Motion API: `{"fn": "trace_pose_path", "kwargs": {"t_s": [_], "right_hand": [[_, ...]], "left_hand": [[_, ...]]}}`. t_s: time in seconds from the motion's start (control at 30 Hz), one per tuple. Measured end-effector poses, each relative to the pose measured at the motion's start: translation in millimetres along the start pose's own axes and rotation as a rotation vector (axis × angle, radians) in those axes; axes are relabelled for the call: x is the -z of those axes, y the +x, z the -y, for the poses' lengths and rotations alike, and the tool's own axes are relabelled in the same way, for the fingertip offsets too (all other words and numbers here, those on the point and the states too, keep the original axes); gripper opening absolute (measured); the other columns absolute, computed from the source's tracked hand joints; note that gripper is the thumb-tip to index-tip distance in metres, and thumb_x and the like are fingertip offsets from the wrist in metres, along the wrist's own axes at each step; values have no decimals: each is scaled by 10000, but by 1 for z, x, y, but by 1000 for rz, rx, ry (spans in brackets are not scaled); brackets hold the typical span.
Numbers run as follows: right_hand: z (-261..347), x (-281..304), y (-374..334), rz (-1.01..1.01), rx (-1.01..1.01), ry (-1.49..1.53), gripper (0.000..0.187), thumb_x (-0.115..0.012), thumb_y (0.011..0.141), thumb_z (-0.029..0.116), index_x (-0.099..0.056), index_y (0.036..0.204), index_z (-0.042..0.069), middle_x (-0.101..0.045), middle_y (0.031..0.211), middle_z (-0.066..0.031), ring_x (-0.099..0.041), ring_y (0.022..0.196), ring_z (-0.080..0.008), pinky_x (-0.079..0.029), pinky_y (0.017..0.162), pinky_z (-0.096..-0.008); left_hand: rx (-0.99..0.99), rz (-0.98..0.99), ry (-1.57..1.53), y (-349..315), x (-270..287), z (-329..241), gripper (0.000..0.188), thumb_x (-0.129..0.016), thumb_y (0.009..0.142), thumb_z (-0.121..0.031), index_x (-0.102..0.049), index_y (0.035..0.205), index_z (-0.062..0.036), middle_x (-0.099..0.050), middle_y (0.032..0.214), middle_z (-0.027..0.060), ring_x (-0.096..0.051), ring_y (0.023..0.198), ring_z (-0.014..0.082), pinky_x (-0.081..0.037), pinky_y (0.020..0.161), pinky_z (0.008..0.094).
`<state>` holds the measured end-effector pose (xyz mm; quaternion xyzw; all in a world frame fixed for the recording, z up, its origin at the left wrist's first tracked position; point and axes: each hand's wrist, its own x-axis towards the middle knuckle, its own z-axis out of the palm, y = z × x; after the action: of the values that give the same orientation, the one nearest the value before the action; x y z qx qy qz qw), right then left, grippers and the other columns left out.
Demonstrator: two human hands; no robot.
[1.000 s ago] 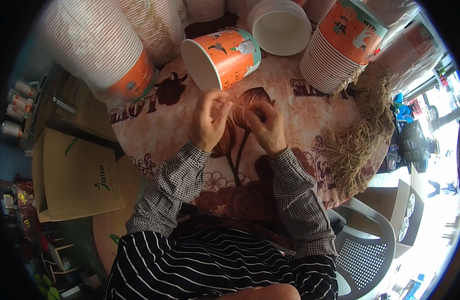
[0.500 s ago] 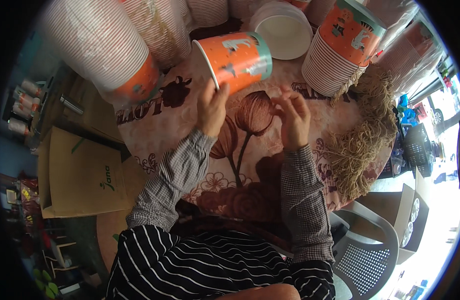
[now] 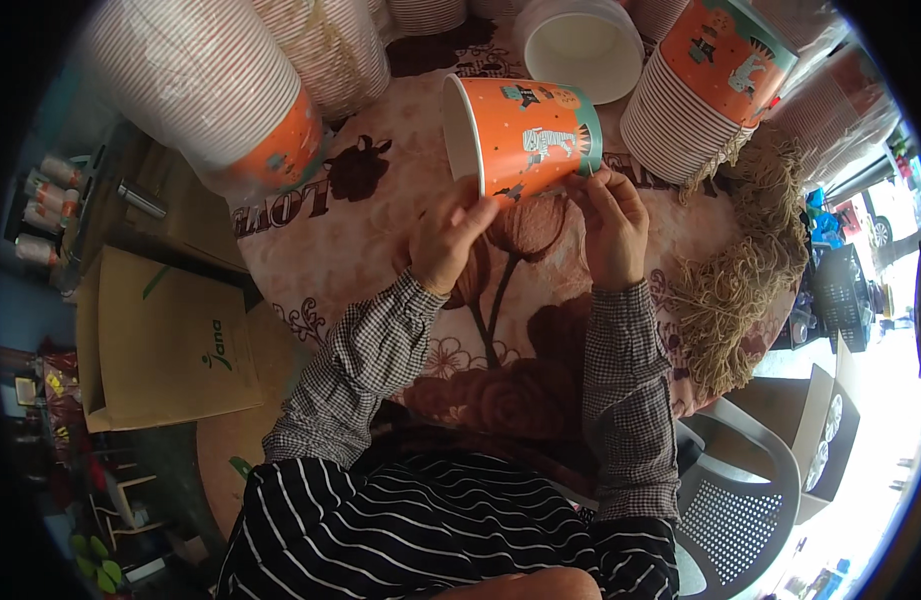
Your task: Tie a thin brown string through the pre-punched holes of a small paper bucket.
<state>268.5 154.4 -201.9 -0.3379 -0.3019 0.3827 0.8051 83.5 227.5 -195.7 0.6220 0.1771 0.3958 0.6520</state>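
Note:
An orange paper tub (image 3: 530, 140) with a green band and printed figures lies on its side in the air above the table, its open mouth to the left. My left hand (image 3: 448, 238) grips its rim from below, thumb on the outer wall; the other fingers are partly hidden behind it. At the green base end, my right hand (image 3: 616, 228) pinches the lower edge between thumb and fingers. To the right stands a nested stack of matching tubs (image 3: 685, 105), upside down. Behind the held tub is a white round container (image 3: 586, 62) on its side.
Tall plastic-wrapped stacks of tubs (image 3: 195, 75) line the table's far left. A patterned tablecloth (image 3: 380, 225) covers the table. Tangled beige fringe (image 3: 730, 300) lies at its right edge. A cardboard box (image 3: 175, 340) is at left, a grey plastic chair (image 3: 730, 520) at lower right.
The tub has shifted right in view and turned, so different printed figures show. My right hand, apart from the tub before, has come up to its base end.

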Motion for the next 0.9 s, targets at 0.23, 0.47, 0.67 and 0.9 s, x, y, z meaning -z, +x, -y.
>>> {"fn": "trace_pose_path", "kwargs": {"t_s": [0.23, 0.47, 0.67, 0.9], "right_hand": [[0, -1, -1, 21, -7, 6, 67, -517, 926, 36, -569, 963, 14, -583, 1136, -90, -606, 989, -174, -494, 886, -308], [-3, -3, 0, 32, -22, 5, 60, -513, 927, 32, -565, 953, 19, -552, 1193, -90, -599, 1011, -180, -492, 887, -304], [-4, -9, -2, 56, 35, -38, 60, -505, 929, 27, -554, 962, 19, -482, 1292, -105, -590, 1045, -192, -491, 907, -308], [-16, -31, -15, 200, 411, -709, 119, -522, 879, -51, -550, 990, -20, -276, 1469, -196, -534, 1169, -229, -516, 827, -286]], "left_hand": [[-110, -144, -96, 5, 4, -1, 231, -528, 953, -149, -536, 1124, 7, -613, 1095, 66, -562, 1036, 136, -426, 925, 267], [-82, -125, -225, 6, 4, 4, 262, -555, 937, -145, -541, 1154, 3, -621, 1093, 60, -570, 1035, 143, -431, 938, 278], [-82, -115, -243, 6, 5, 7, 226, -555, 934, -123, -568, 1126, -4, -624, 1084, 51, -569, 1026, 127, -434, 923, 260], [-118, -133, 42, -2, 3, 20, 210, -541, 937, -101, -568, 1113, 10, -613, 1022, 35, -556, 980, 88, -446, 851, 225]]}}
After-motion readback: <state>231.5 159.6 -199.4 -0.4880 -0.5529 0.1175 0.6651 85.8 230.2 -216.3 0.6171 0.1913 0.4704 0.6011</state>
